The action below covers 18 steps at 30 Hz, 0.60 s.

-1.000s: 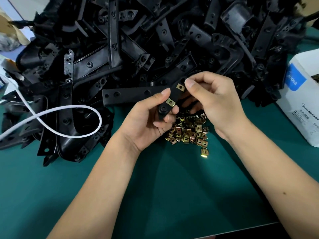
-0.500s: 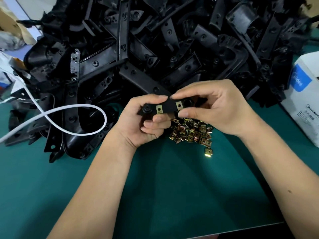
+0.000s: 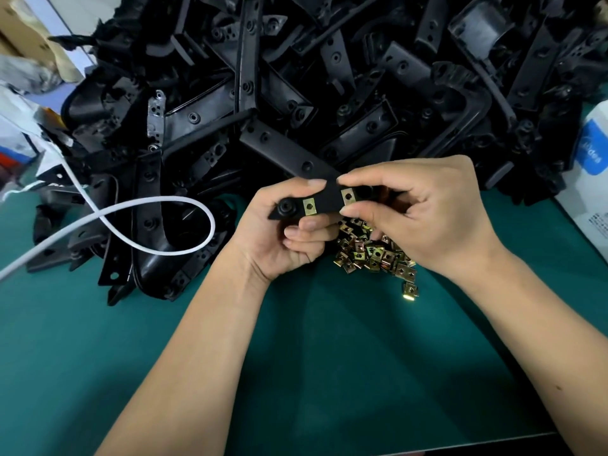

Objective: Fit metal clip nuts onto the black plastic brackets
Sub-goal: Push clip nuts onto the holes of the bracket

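item: black bracket [image 3: 325, 200], long axis left-right between my hands, two clip nuts [image 3: 309, 206] seated. left hand [image 3: 279, 235] grips its left end; right hand [image 3: 424, 215] pinches the right, nearer the loose nuts [image 3: 375, 255] just below.

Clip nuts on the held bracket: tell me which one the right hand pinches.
The right-hand clip nut, between the right hand's fingertips; the other sits bare.

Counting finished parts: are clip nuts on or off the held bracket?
On: two clip nuts sit on the bracket held by the left hand and right hand.
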Each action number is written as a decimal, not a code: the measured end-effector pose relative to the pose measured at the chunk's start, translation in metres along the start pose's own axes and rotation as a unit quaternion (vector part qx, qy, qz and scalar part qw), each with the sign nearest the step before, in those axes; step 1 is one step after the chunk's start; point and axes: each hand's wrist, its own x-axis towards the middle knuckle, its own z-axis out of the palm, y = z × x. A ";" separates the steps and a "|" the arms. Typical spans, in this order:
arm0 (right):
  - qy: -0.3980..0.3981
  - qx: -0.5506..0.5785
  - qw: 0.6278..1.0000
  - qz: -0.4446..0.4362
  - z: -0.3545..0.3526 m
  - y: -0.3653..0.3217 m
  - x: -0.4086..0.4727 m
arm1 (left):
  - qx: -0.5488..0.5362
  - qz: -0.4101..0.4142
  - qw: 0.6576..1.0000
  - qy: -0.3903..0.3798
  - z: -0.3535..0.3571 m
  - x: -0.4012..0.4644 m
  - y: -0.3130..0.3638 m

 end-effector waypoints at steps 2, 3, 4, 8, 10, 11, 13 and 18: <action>0.004 -0.005 1.000 -0.003 0.001 -0.001 0.000 | 0.003 -0.001 1.000 -0.005 0.000 0.000 0.001; 0.007 -0.004 1.000 -0.003 0.001 -0.001 0.000 | 0.007 0.000 1.000 -0.005 -0.001 -0.001 0.002; 0.010 -0.001 1.000 -0.003 0.001 -0.002 0.000 | 0.015 0.001 1.000 0.000 0.000 -0.001 0.003; 0.015 0.013 1.000 0.000 0.002 -0.001 0.000 | 0.107 0.036 0.991 0.077 0.001 -0.005 0.010; 0.014 0.011 1.000 0.002 0.002 0.002 0.000 | 0.156 0.052 0.977 0.136 0.001 -0.009 0.014; 0.012 0.007 1.000 0.002 0.002 0.004 0.001 | 0.172 0.056 0.971 0.154 0.001 -0.010 0.015; 0.008 -0.002 1.000 0.001 0.001 0.008 0.001 | 0.183 0.056 0.965 0.181 0.003 -0.010 0.015; -0.011 -0.032 0.999 0.024 -0.001 0.018 0.002 | 0.143 0.050 0.955 0.256 0.007 0.004 0.009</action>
